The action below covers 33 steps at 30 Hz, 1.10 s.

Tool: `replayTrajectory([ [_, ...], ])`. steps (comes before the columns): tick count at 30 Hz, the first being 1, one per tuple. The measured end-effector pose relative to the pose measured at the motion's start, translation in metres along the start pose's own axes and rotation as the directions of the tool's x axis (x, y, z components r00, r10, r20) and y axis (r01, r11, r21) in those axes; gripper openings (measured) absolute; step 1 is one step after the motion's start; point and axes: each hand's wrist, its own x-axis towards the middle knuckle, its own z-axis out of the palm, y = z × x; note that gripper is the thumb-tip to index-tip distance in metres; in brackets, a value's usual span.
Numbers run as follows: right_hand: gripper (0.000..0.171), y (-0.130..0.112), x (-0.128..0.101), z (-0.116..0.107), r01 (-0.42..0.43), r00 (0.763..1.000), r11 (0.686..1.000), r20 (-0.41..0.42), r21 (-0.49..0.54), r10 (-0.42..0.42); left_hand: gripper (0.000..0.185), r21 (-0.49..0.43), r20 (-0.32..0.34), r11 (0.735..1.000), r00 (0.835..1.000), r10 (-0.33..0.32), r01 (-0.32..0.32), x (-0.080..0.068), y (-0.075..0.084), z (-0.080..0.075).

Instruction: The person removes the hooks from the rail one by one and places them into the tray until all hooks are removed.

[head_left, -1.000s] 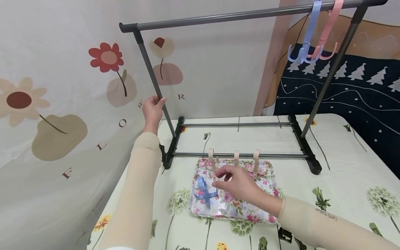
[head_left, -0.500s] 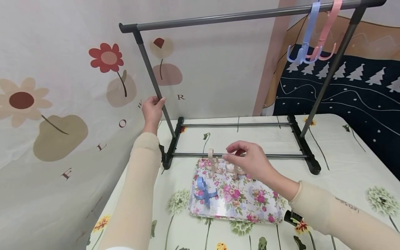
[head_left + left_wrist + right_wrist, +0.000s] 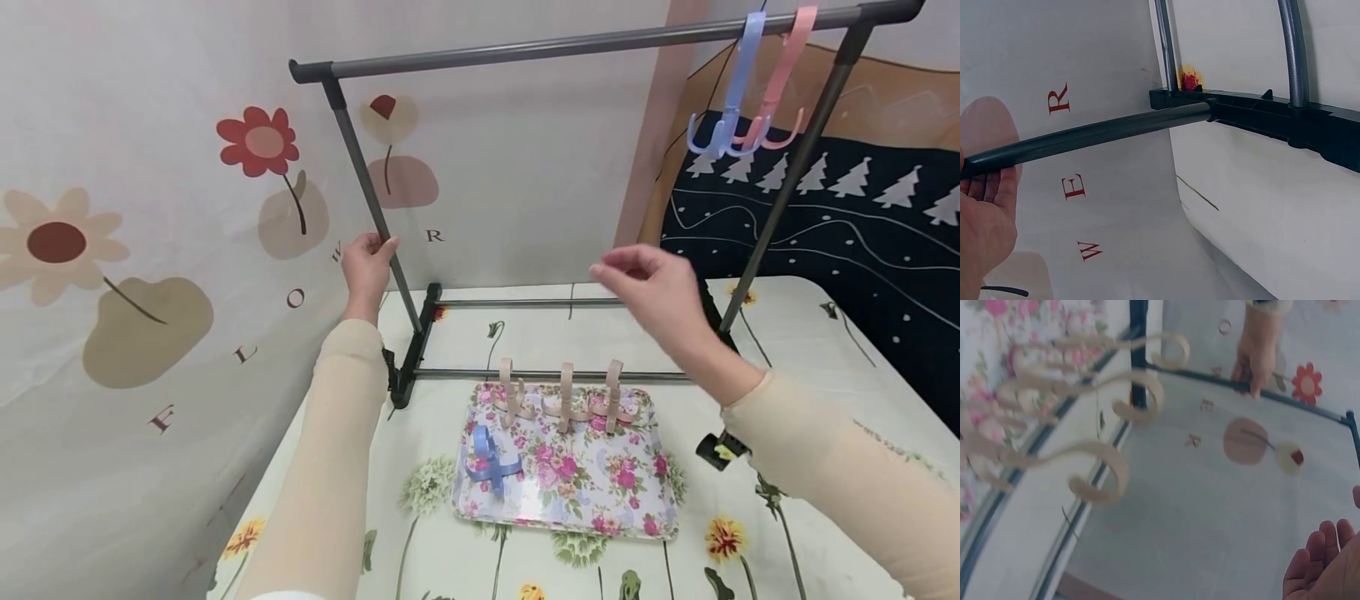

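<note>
My left hand (image 3: 367, 267) grips the left upright pole (image 3: 360, 158) of a dark metal rack, about midway up; the left wrist view shows fingers (image 3: 988, 190) against the pole. My right hand (image 3: 652, 292) is raised over the rack's base, fingers loosely bent and nothing in them. Below it a floral tray (image 3: 600, 500) bears three beige hanger hooks (image 3: 566, 404) along its far edge and one blue hanger hook (image 3: 491, 462) at its left. From the rack's top bar (image 3: 525, 57) hang a light blue hook (image 3: 731, 100) and a pink hook (image 3: 783, 83), near the right end.
The rack's base has two lower rails (image 3: 540, 375) between black feet (image 3: 412, 350). A flower-printed cloth (image 3: 420, 542) covers the table. Behind stand a light wall curtain (image 3: 525, 192) with flowers and letters and a dark cloth (image 3: 862, 242) with white trees.
My right hand has risen from over the tray, up and to the right, uncovering the beige hooks. The left hand has stayed on the pole, and the hooks have kept their places.
</note>
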Motion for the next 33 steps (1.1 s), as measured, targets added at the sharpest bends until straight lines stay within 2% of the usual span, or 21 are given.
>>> replayTrajectory([
  [6,0.043,-0.008,0.026,-0.026,0.046,0.987,0.998,-0.155,-0.039,-0.051,0.032,-0.001,-0.002,1.0,1.0,0.004,-0.004,0.0,0.0,0.0],
  [14,0.037,-0.021,0.053,-0.055,0.024,0.948,0.999,-0.317,0.025,-0.015,0.031,0.007,-0.001,1.0,1.0,0.008,-0.008,-0.001,0.0,0.0],
  [25,0.034,-0.038,0.087,-0.089,0.027,0.862,0.999,-0.507,0.023,-0.012,0.031,0.001,-0.003,1.0,1.0,0.009,-0.009,0.0,-0.001,-0.001],
  [33,0.038,-0.046,0.104,-0.1,-0.077,0.817,0.997,-0.573,0.006,0.066,0.034,0.006,-0.007,1.0,1.0,0.008,-0.008,-0.002,0.0,-0.002],
])
